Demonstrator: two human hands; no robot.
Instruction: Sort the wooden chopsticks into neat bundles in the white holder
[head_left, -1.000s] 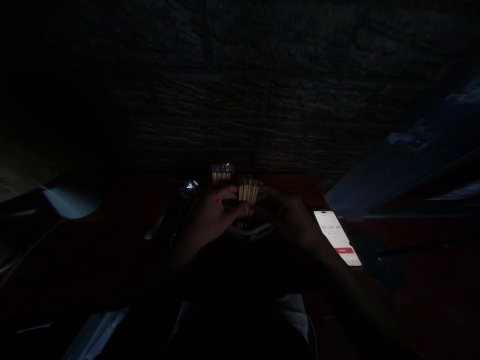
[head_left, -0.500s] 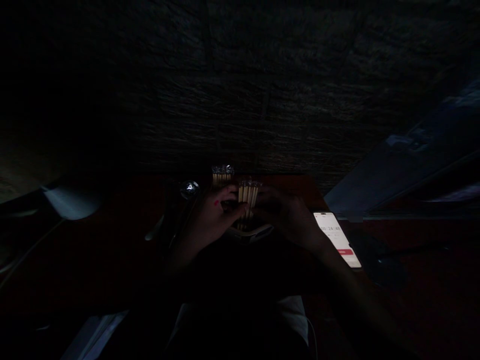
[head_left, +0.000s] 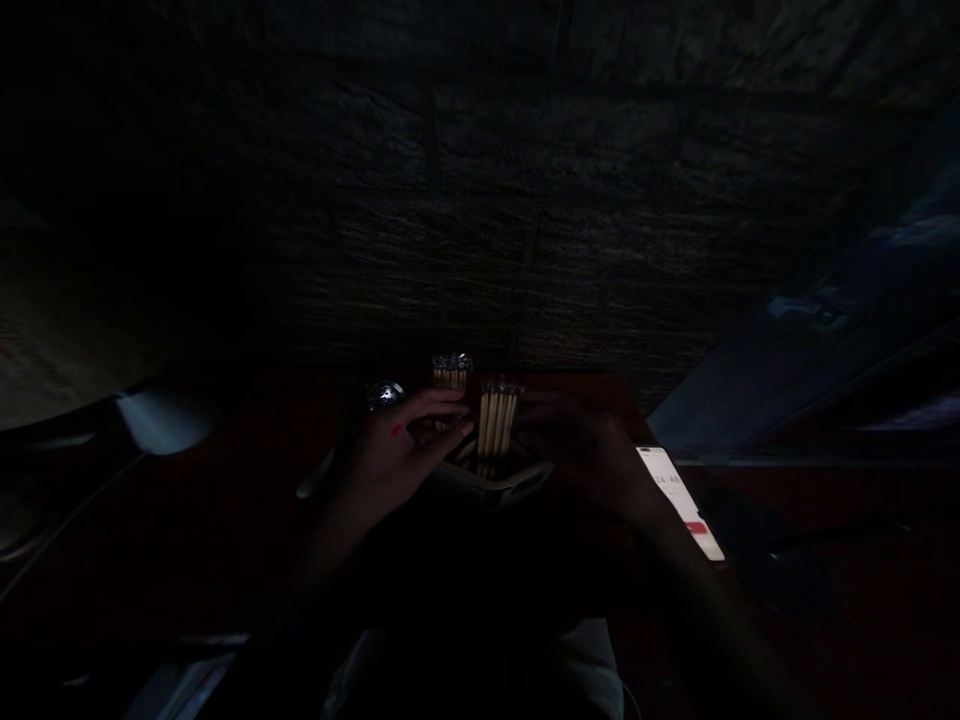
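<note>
A bundle of thin, pale wooden sticks (head_left: 496,425) with dark, shiny tips stands upright in front of me. Its lower end is inside a low open holder with a pale rim (head_left: 491,487). My left hand (head_left: 409,440) is just left of the bundle, thumb and fingers apart, with a red mark near the thumb. To the bundle's right, my right hand (head_left: 585,440) is in deep shadow, its fingers loosely extended and spread near the sticks. A second stick bundle (head_left: 450,378) stands behind my left fingers, its lower part largely hidden.
A shiny round object (head_left: 385,394) lies left of the rear bundle. At the table's right edge is a lit phone (head_left: 679,500). A pale lampshade-like cone (head_left: 165,420) is at the left. A dark textured wall (head_left: 480,220) rises behind the table.
My left hand has drawn left, its thumb coming off the front bundle. The sticks stay upright in the holder. The view has tilted slightly, so everything sits lower.
</note>
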